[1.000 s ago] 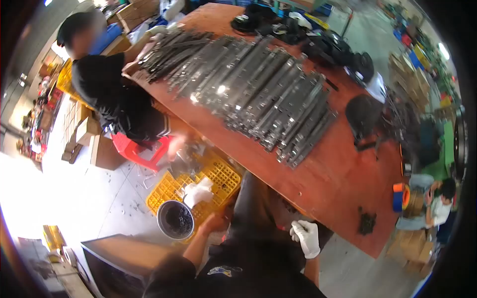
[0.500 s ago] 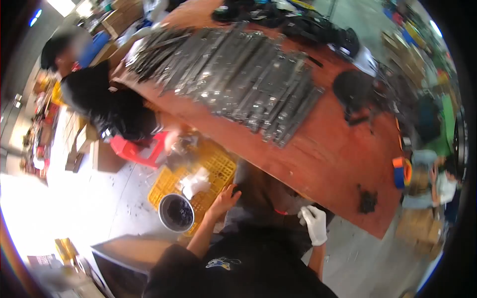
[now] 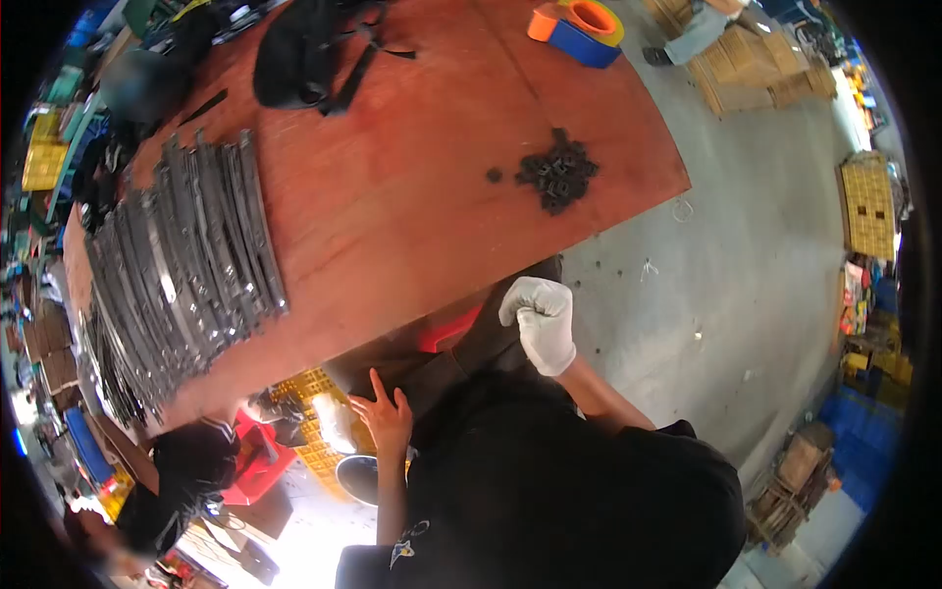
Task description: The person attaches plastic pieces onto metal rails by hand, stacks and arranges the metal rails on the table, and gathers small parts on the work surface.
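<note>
Bare, with fingers spread, my left hand (image 3: 385, 417) is over my lap beside the yellow plastic crate (image 3: 319, 454). A white crumpled thing (image 3: 335, 422) and a round bucket (image 3: 357, 479) are close by it. My right hand (image 3: 542, 322) wears a white glove and is curled closed just off the table's near edge; anything inside its fingers is hidden. Beyond it, a heap of small black parts (image 3: 557, 177) lies on the red-brown table (image 3: 412, 226), with one loose black piece (image 3: 494, 175) to its left. Long dark strips (image 3: 186, 265) lie side by side at the table's left.
Tape rolls (image 3: 587, 31), orange and blue, stand at the table's far edge. A black bag (image 3: 299, 59) lies further left. At lower left another person (image 3: 191, 461) is beside a red stool (image 3: 257, 466). Cardboard boxes (image 3: 751, 64) stand on the floor at upper right.
The view has swung to the right, bringing the heap of black parts nearer the middle. My left hand's fingers have spread apart. My gloved right hand stays curled, now closer to the table edge.
</note>
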### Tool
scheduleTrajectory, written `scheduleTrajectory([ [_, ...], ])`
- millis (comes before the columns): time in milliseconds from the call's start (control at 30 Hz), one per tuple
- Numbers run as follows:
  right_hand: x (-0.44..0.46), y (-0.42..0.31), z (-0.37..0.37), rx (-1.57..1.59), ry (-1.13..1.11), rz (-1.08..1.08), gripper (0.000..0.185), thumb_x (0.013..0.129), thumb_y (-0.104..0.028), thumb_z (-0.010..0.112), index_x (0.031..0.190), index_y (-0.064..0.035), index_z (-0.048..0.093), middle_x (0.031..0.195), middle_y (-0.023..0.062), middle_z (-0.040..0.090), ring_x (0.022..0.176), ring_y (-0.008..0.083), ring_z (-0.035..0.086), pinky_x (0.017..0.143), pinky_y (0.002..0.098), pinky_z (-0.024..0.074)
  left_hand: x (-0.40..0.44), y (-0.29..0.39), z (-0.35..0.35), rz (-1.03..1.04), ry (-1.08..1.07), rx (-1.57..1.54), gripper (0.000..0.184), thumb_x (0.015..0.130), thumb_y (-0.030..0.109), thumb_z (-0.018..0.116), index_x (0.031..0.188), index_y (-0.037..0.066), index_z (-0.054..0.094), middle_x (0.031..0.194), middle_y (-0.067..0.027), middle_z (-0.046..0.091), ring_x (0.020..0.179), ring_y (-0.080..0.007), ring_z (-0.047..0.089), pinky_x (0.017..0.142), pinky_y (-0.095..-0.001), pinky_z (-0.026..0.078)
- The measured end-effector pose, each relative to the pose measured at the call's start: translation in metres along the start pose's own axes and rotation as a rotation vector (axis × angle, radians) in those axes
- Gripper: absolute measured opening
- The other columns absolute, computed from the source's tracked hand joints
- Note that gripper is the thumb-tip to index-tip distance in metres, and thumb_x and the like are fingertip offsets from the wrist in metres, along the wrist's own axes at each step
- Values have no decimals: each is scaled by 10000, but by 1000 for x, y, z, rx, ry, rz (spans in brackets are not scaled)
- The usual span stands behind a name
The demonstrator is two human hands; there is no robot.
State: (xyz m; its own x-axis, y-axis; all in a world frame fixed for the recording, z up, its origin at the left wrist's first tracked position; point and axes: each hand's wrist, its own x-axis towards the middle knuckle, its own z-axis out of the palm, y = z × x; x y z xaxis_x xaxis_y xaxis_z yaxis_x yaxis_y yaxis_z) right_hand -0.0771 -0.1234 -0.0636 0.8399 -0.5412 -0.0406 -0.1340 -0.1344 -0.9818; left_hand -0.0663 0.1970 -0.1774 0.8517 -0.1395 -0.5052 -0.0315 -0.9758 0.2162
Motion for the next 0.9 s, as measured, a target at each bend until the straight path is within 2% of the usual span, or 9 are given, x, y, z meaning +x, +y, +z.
scheduleTrajectory([
  [233, 92, 22, -5, -443, 1, -394, 204, 580, 21, 598, 714, -131, 573, 782, 31, 571, 797, 282, 556, 732, 415, 427, 21, 40, -24, -123, -270, 396, 749, 950, 414, 492, 1568, 157, 155, 1329, -594, 166, 1263, -704, 269, 1062, -630, 324],
  [267, 98, 27, -1, -430, 1, -383, 202, 577, 18, 606, 711, -129, 572, 776, 32, 565, 795, 280, 554, 735, 413, 425, 17, 50, -35, -69, -210, 548, 586, 953, 324, 520, 1484, 109, 393, 1286, -493, 417, 1192, -569, 491, 968, -553, 457],
  [300, 101, 31, 0, -411, -6, -373, 201, 574, 15, 614, 708, -128, 572, 771, 33, 559, 794, 279, 551, 738, 410, 422, 17, 68, -61, -80, -243, 554, 586, 953, 324, 520, 1484, 109, 393, 1286, -493, 417, 1192, -569, 491, 968, -553, 457],
  [367, 101, 31, -13, -244, -67, -430, 225, 608, 30, 631, 778, -117, 619, 803, 33, 604, 758, 273, 586, 699, 390, 449, 46, 134, -130, 193, -686, -141, 346, 942, 191, 548, 1229, 24, 645, 1073, -297, 666, 995, -391, 666, 850, -439, 532],
  [400, 100, 26, -26, -215, -66, -413, 293, 569, 11, 648, 839, -103, 639, 858, 54, 606, 791, 279, 588, 723, 416, 452, 50, 188, -157, 153, -592, -544, 217, 919, 62, 532, 962, -34, 722, 841, -162, 718, 824, -295, 711, 794, -368, 538],
  [467, 110, 9, -63, -341, -22, -481, 171, 740, -98, 620, 906, -70, 652, 945, 79, 634, 845, 300, 611, 761, 442, 475, 70, 238, -165, 624, -140, -644, 294, 842, 64, 645, 1131, 13, 666, 1010, -233, 662, 917, -353, 668, 800, -372, 529],
  [533, 127, -2, -95, -547, 60, -432, 264, 871, -204, 538, 1049, -37, 641, 1098, 139, 624, 1017, 358, 586, 895, 479, 440, 99, 287, -152, 701, -134, -424, 565, 810, 170, 665, 1355, 81, 545, 1467, -295, 360, 1358, -476, 358, 1098, -511, 336],
  [700, 155, 33, -116, -810, -17, -183, 579, 1017, -388, 335, 1431, 6, 424, 1472, 200, 439, 1385, 430, 358, 1153, 529, 201, 145, 361, -110, 1023, -12, -205, 834, 767, 491, 682, 1471, 139, 406, 1560, -280, 206, 1452, -466, 174, 1173, -584, 127],
  [900, 136, 44, -64, -57, 226, -122, 616, 1052, -406, 301, 1414, 83, 395, 1431, 243, 472, 1316, 395, 459, 1095, 435, 341, 153, 371, -97, 1200, 34, -38, 945, 744, 500, 653, 1475, -4, 331, 1551, -262, 258, 1454, -457, 188, 1166, -618, 127],
])
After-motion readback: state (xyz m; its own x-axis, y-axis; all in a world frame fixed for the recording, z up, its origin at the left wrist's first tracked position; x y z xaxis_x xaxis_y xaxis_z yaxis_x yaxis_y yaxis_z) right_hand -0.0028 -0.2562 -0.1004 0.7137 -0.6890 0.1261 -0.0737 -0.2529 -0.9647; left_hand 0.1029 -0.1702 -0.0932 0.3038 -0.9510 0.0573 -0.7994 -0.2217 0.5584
